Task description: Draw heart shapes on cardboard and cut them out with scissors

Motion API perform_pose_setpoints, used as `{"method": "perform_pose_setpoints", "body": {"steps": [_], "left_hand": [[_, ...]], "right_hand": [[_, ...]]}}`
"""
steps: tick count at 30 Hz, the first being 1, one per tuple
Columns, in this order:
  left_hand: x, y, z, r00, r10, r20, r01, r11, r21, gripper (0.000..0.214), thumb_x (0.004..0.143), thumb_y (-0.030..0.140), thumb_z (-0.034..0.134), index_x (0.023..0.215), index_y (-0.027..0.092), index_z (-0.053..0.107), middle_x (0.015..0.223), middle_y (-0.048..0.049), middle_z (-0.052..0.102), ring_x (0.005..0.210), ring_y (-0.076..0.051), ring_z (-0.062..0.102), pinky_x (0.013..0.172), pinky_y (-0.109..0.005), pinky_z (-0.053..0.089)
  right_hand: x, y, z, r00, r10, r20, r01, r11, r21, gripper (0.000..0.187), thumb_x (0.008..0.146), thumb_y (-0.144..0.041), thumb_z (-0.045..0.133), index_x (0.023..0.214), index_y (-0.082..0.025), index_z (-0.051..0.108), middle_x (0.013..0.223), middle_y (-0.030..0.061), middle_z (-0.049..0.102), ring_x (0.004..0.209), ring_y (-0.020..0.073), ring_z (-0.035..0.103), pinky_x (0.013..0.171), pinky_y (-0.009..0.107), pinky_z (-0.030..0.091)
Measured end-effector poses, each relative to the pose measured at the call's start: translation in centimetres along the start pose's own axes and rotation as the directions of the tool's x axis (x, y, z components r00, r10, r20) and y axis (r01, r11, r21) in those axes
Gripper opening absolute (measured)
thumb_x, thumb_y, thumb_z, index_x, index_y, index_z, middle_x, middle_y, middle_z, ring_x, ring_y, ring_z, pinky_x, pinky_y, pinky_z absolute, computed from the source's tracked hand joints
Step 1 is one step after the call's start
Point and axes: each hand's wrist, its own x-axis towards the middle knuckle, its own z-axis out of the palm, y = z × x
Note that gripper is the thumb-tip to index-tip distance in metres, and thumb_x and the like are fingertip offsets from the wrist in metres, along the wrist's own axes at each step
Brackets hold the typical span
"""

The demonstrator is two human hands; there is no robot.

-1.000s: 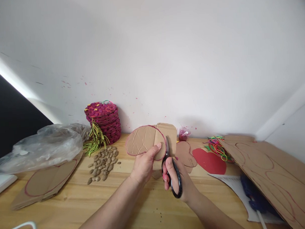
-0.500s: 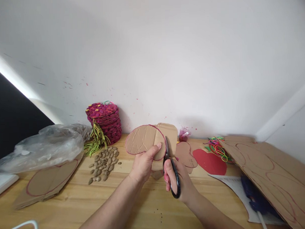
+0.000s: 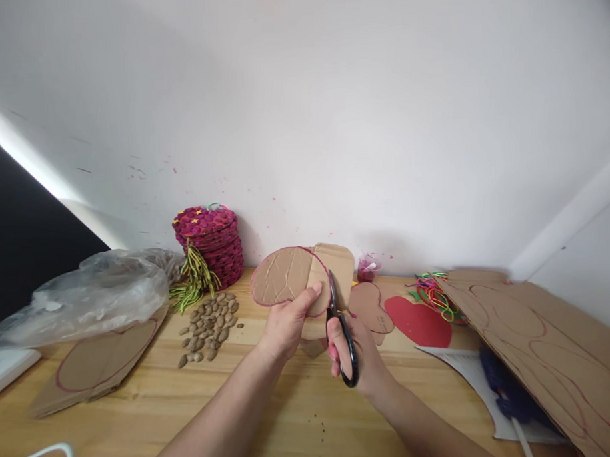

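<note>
My left hand point(image 3: 287, 322) grips a piece of cardboard point(image 3: 281, 274) by its lower edge, thumb on top. A purple-red rounded outline runs around the piece, and creases cross its face. In my right hand point(image 3: 356, 350) is a pair of black-handled scissors point(image 3: 347, 360). Their blades lie on the outline's right side, with a cardboard flap point(image 3: 340, 270) beyond them. Close to the right of the scissors rests a cardboard shape point(image 3: 370, 305) with a marked edge. A red cut-out point(image 3: 421, 322) lies beside that. My right hand's far fingers are partly hidden.
Left on the wooden table point(image 3: 282, 429) are brown nuts or stones point(image 3: 208, 325), a purple round stack point(image 3: 210, 242) with a yellow-green tassel, a plastic bag point(image 3: 97, 296) and marked cardboard point(image 3: 104, 362). At right are colored cords point(image 3: 435, 297), large cardboard point(image 3: 544, 347) and a dark blue item point(image 3: 513, 388).
Both hands and the cardboard stay nearly in place. The scissors' handles sit slightly higher in view, and their blades look a little closer together.
</note>
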Motion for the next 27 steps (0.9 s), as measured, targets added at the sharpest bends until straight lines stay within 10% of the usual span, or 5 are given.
{"method": "perform_pose_setpoints", "body": {"steps": [12,21,27], "left_hand": [[0.0,0.9,-0.6,0.995,-0.049,0.091,0.030,0.979,0.202,0.047,0.070,0.053,0.088,0.089,0.011,0.079,0.076,-0.0119,0.078,0.077,-0.030,0.074,0.082,-0.041,0.058],[0.5,2.3,-0.9,0.984,-0.071,0.161,0.061,0.996,0.065,0.038,0.063,0.034,0.095,0.090,0.013,0.080,0.092,-0.0106,0.081,0.077,-0.021,0.073,0.077,-0.031,0.058],[0.4,1.9,-1.0,0.975,-0.090,0.201,0.067,0.990,0.121,0.036,0.065,0.033,0.093,0.093,0.015,0.079,0.097,-0.0098,0.081,0.079,-0.021,0.072,0.076,-0.031,0.057]], "right_hand": [[0.6,-1.1,-0.6,0.990,0.064,0.126,-0.071,0.996,0.053,0.081,0.080,-0.098,0.039,0.080,-0.019,0.056,0.059,-0.0020,0.055,0.044,0.0107,0.056,0.042,0.022,0.031],[1.4,-0.8,-2.5,0.957,-0.191,0.219,0.195,0.981,0.004,0.072,0.090,-0.088,0.041,0.083,-0.020,0.062,0.075,0.0033,0.061,0.064,0.0158,0.059,0.064,0.031,0.048],[3.0,-1.2,-5.5,0.961,-0.186,0.206,0.215,0.968,-0.127,0.074,0.073,-0.096,0.057,0.076,-0.022,0.066,0.072,0.0041,0.062,0.067,0.0206,0.058,0.065,0.035,0.050]]}}
